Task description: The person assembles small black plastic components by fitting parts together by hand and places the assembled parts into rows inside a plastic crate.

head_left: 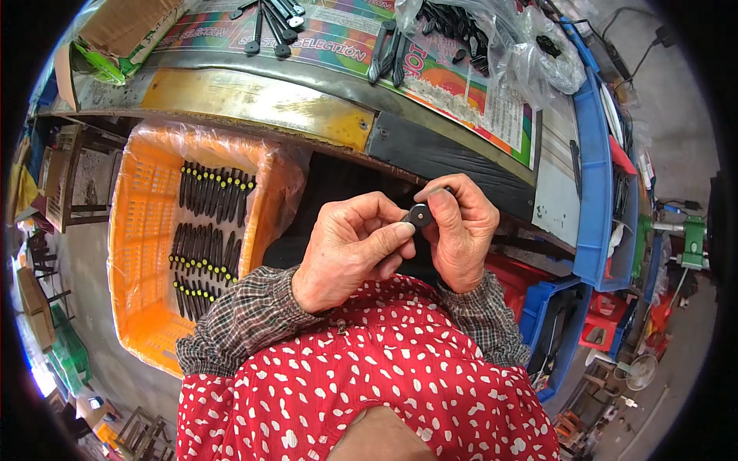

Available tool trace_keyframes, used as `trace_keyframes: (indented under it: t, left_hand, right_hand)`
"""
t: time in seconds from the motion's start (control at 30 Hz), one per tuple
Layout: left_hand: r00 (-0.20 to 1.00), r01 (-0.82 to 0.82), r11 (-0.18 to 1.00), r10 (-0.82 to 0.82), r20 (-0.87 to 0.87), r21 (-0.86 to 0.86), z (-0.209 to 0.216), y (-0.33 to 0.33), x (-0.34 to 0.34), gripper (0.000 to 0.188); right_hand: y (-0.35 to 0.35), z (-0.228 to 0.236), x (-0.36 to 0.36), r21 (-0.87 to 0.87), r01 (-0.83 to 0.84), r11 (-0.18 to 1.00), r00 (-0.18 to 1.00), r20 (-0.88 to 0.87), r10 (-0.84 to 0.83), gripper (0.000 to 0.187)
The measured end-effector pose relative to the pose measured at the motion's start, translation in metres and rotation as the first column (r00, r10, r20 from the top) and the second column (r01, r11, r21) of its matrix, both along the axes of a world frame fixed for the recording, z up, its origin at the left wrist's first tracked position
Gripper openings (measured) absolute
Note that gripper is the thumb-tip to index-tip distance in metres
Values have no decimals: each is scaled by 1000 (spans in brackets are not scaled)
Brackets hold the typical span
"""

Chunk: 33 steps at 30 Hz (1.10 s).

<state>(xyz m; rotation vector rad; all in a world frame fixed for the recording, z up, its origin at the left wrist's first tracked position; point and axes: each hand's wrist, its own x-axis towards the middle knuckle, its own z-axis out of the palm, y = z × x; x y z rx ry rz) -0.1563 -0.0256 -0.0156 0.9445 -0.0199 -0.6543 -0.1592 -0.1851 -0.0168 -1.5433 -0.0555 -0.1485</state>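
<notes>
Above my lap, both hands meet at a small black part with a rounded end and a pale dot in its middle [420, 215]. My left hand [346, 250] pinches its lower left side between thumb and fingers. On the other side, the thumb and bent fingers of my right hand [461, 230] close on it too. My fingers hide the rest of the part. Similar long black parts with round ends [268, 31] lie on the bench at the far left, and a few more black pieces [387, 55] lie nearer its middle.
An orange plastic crate [127, 253] lined with clear film stands at my left, holding rows of slim black pieces with yellow-green dots [217, 188]. A clear bag of black parts [453, 31] rests on the bench [254, 96]. Blue trays [596, 184] stand at the right.
</notes>
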Motion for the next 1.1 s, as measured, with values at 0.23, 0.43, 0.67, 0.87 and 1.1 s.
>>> trace_keyframes:
  t: [0.23,0.43,0.67,0.87,1.1]
  left_hand:
    - [1000,11,1000,-11,-22,-20,0,0,-2,10]
    - [1000,-13,1000,13,-8,-15,-1,1,-1,10]
    - [998,-58,997,57,41,41,-8,2,-1,10]
    - [992,-75,994,66,107,82,-8,0,-3,9]
    - [995,-84,995,80,67,57,-2,1,1,7]
  right_hand:
    - [-10,7,3,88,-129,988,979,-150,141,15]
    - [-2,7,-1,27,-24,999,995,-97,26,14]
    - [-3,21,2,57,-134,989,960,-241,144,12]
    - [-3,19,-2,-13,-146,989,958,-253,138,13]
    - [-8,17,3,90,-188,978,953,-222,204,16]
